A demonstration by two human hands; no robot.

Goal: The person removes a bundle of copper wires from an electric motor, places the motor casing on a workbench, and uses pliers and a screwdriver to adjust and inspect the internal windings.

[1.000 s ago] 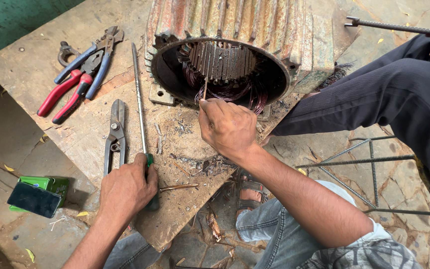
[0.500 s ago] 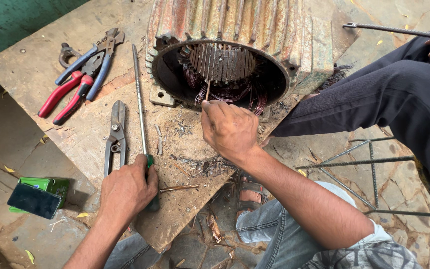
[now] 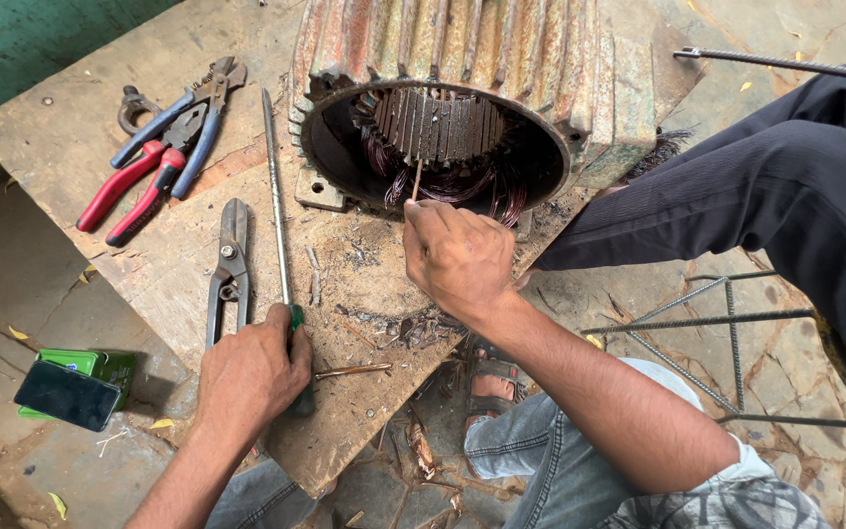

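A rusty ribbed motor housing [image 3: 501, 59] lies on a worn wooden board [image 3: 149, 127], its open end facing me with copper windings [image 3: 462, 181] inside. My right hand [image 3: 457, 257] is closed on a thin wooden strip [image 3: 416, 181] that pokes into the opening. My left hand [image 3: 247, 372] rests on the board's near edge, gripping the green handle of a long screwdriver [image 3: 276, 206] whose shaft points away from me.
Grey metal snips [image 3: 229, 264] lie beside the screwdriver. Red-handled and blue-handled pliers [image 3: 164, 147] lie at the far left. A phone on a green box [image 3: 75, 387] sits on the floor. Another person's dark-trousered leg [image 3: 785, 196] and a metal rod [image 3: 775, 64] are at right.
My right hand has shifted slightly lower and right at the housing's opening, still on the strip. My left hand stays on the screwdriver handle.
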